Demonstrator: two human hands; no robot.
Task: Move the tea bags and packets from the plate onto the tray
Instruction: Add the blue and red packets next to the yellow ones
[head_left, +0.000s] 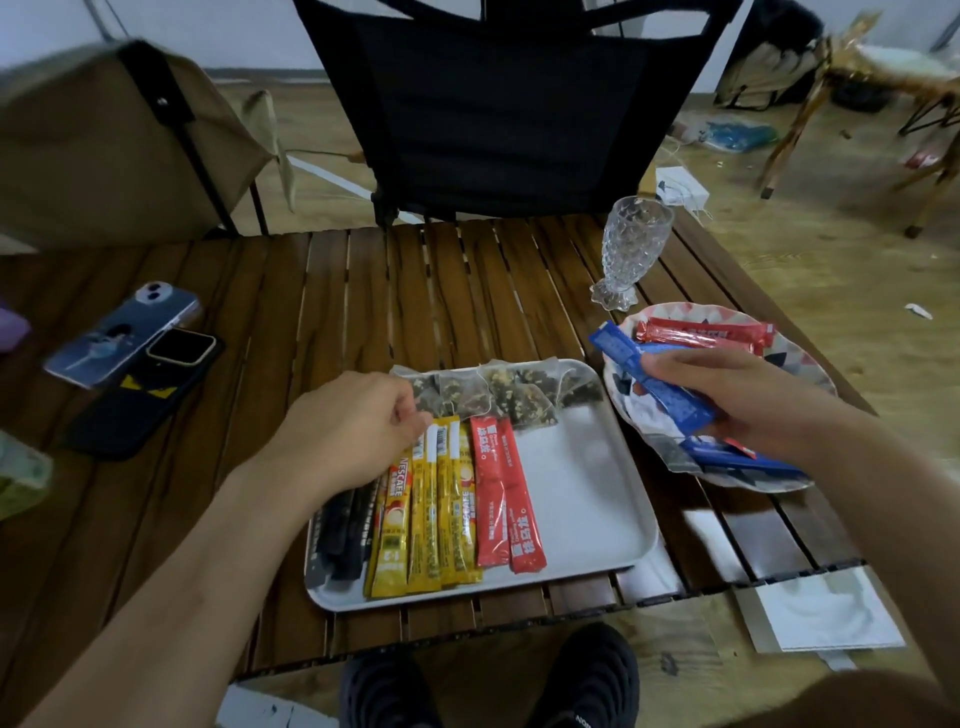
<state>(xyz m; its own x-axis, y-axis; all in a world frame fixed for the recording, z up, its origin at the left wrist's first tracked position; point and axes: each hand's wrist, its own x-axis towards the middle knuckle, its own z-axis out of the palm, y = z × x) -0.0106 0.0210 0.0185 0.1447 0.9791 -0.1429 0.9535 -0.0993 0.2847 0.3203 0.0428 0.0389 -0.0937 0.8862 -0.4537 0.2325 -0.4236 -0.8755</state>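
Observation:
A white tray lies in the middle of the slatted table. On it are a row of mesh tea bags along the far edge, black stick packets at the left, yellow stick packets and two red ones. My left hand rests over the tray's left part, its fingertips pinched at the top of the yellow sticks. To the right sits a patterned plate with red stick packets and blue ones. My right hand grips a blue stick packet above the plate.
A cut-glass goblet stands just behind the plate. Two phones lie at the table's left. A black chair and a tan chair stand beyond the table. White paper lies on the floor at the right, my shoes below.

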